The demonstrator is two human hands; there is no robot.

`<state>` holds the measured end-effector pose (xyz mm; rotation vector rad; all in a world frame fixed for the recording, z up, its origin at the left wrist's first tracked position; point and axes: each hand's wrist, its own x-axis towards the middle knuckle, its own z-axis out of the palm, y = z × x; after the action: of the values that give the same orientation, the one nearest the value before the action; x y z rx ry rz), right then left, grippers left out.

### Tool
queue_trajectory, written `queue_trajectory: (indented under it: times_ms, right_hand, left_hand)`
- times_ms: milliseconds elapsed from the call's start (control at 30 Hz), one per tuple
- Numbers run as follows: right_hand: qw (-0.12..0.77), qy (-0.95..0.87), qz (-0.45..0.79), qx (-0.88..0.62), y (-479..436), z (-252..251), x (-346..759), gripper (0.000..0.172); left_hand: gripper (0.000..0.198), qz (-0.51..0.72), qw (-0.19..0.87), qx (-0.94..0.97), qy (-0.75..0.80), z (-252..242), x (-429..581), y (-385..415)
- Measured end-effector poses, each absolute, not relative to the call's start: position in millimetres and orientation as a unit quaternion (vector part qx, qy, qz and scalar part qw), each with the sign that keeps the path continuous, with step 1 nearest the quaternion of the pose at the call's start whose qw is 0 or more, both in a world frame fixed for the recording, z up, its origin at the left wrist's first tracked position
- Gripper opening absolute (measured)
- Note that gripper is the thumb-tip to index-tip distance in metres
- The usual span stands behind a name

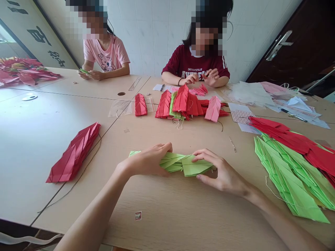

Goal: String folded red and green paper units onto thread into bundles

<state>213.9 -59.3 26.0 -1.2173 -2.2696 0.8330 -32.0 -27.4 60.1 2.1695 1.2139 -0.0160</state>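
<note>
The left hand (146, 161) and right hand (222, 170) have a green folded paper bundle (180, 164) between them, just above the wooden table (188, 219); the left fingers (163, 148) curl closed over the pleats, while the right fingers (202, 155) lie more open across the top, the thumb low at the near edge.

From here I'd worry about the pleats — they look springy, so a slack right hand could let the layers fan out and slide; squeezing too hard could crease them instead. A thin metal needle (232, 144) lies just beyond the right fingertips, where a careless reach might catch it; further right of those fingers, the green paper stack (290, 177) could be nudged askew by the right forearm.

Below the left hand sits a small white sticker (138, 215) with red marks, too small to read; across the table, the white lettering on a maroon shirt (195, 68) is only partly legible; far beyond the left fingers, dark characters on a wall panel (39, 35) run too slanted to make out.
</note>
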Motion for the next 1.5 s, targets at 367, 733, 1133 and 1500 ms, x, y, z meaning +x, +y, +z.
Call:
queue_trajectory:
  times_ms: [367,733,1133,1500]
  right_hand:
    - [0.228,-0.817,0.289,-0.444,-61,26,212,0.023]
    - [0.256,-0.853,0.164,-0.425,-60,19,214,0.015]
    - [0.262,-0.854,0.189,-0.408,-54,15,220,0.019]
    - [0.276,-0.851,0.138,-0.425,-62,13,213,0.018]
  left_hand:
    - [0.036,-0.002,0.327,0.828,0.457,57,-29,-28]
    - [0.036,-0.004,0.341,0.813,0.472,58,-30,-27]
    - [0.029,0.0,0.336,0.821,0.462,59,-31,-27]
    - [0.036,0.015,0.337,0.82,0.462,55,-31,-26]
